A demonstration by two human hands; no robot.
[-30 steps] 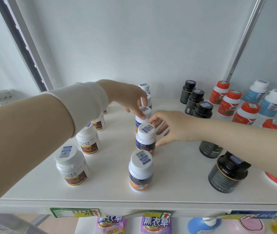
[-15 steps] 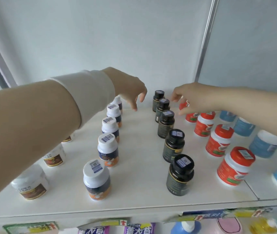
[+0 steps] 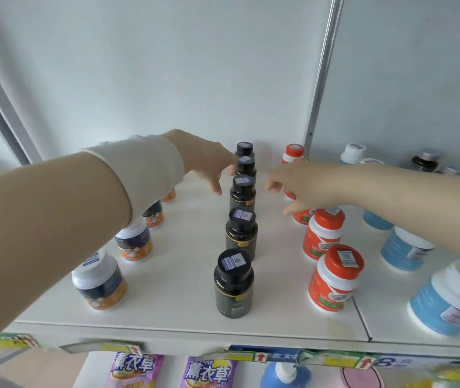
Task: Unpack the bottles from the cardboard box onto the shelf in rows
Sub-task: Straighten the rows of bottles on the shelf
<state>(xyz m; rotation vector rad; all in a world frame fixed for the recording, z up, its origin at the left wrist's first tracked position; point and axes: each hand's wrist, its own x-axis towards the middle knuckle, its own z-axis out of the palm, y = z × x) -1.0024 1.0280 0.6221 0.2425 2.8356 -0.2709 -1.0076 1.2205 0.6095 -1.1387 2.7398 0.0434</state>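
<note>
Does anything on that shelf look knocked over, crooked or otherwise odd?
Nothing stands out. The black bottles stand upright in a straight row on the shelf, with the red bottles upright beside them. Both the left hand and the right hand hover empty near the back.

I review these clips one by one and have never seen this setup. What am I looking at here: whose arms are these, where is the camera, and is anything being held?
There is no machine: a person wears a wide-angle camera on the head, looking forward and down. The left hand, with a cream sleeve, and the bare right hand reach over a white shelf, either side of a row of black plastic bottles. Neither hand holds anything; the fingers are spread. Other upright rows flank it: white-capped navy-and-orange bottles on the left, red-capped red-and-white bottles and blue white-capped bottles on the right. The cardboard box is not in view.
</note>
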